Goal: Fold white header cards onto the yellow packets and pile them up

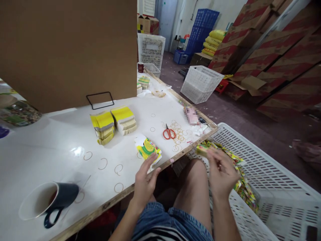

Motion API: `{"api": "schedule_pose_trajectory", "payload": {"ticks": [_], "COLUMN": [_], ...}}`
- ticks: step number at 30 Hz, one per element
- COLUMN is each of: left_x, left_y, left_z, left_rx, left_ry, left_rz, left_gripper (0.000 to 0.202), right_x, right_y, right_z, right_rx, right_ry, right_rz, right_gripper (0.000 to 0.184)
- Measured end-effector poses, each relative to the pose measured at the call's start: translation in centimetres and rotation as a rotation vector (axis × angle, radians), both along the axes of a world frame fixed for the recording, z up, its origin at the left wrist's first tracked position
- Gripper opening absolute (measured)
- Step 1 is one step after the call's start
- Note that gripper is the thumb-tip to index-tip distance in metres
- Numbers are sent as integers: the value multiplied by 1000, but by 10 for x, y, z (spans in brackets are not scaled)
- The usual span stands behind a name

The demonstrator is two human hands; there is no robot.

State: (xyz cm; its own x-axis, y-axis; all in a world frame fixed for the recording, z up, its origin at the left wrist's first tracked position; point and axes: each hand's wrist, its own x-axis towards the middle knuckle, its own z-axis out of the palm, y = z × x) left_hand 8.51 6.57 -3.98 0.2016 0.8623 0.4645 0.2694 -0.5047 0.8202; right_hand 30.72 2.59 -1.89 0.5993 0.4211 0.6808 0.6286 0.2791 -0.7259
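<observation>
Right hand (223, 172) pinched small yellow-green packet (201, 150)

The packet was near a white perforated plastic crate (273, 167). The left hand (145, 179), fingers loosely spread, touched a flat yellow, green and white printed carton (148, 147) on the white, wood-edged table (140, 108).

1. White-topped, wooden-edged table (59, 160), stretching ahead and to the left of the left hand (145, 177).
2. Flat yellow-and-green printed carton (147, 147), at that hand's fingertips.
3. Two yellow-topped, pale-sided stacks (124, 117), ahead-left of the hand.
4. Red-handled scissors (169, 131) beside thin tan loops (179, 131), ahead-right of the hand.
5. Dark-blue, white-lined mug (67, 194), left of the hand.
</observation>
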Motion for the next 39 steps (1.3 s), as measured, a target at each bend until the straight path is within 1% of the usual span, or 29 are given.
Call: {"api": "schedule_pose_trajectory", "payload": {"ticks": [1,2,3,4,6,8,11,14,16,18,20,21,22,23,24,25,27,28,30,31,33,36,39], "left_x": [-4,-7,-10,-12,-13,-14,-15,-16,-16,-15,-13,-12,-12,-11,-11,-11,-10,-9,-6,-5,-3,0,0], "left_y": [5,10,13,17,20,21,21,20,18,15,13,12,13,14,15,16,17,17,14,12,9,7,7], "left_z": [-5,-11,-16,-22,-31,-35,-36,-33,-31,-26,-20,-17,-13,-9,-6,-3,2,3,6,6,6,7,8], "left_rx": [14,26,34,36,32,21,-6,-31,-26,-31,-87,-139,-203,-272,-340,-405,-528,-583,-672,-699,-714,-675,-645], "left_ry": [56,112,166,212,282,324,346,332,285,178,-11,-129,-248,-357,-449,-519,-601,-629,-666,-676,-688,-694,-680], "left_rz": [46,76,93,99,95,85,74,65,63,100,186,220,229,199,134,40,-176,-274,-404,-434,-445,-445,-439], "left_gripper": [36,35,35,34,33,33,34,34,32,28,26,26,28,30,33,38,47,51,56,56,56,50,42], "right_x": [7,10,9,3,-19,-47,-78,-87,-85,-82,-80,-80,-81,-82,-84,-85,-88,-89,-90,-90,-89,-85,-83], "right_y": [6,12,20,28,47,66,86,94,91,84,74,68,61,55,49,42,32,27,21,18,16,13,10], "right_z": [-1,-4,-8,-14,-27,-41,-55,-57,-55,-51,-48,-46,-44,-43,-41,-39,-37,-36,-34,-34,-33,-31,-27], "right_rx": [-23,-72,-131,-188,-306,-407,-457,-459,-454,-453,-450,-445,-435,-424,-411,-398,-383,-385,-395,-400,-404,-426,-465], "right_ry": [-26,-48,-61,-56,-8,87,128,174,227,296,364,405,465,545,642,747,929,980,1028,1029,988,878,790], "right_rz": [-94,-122,-78,13,260,420,476,475,481,511,552,578,613,658,707,755,832,854,887,897,890,866,872], "right_gripper": [16,22,26,26,23,23,20,13,12,18,24,26,28,29,30,31,31,31,31,30,30,30,32]}}
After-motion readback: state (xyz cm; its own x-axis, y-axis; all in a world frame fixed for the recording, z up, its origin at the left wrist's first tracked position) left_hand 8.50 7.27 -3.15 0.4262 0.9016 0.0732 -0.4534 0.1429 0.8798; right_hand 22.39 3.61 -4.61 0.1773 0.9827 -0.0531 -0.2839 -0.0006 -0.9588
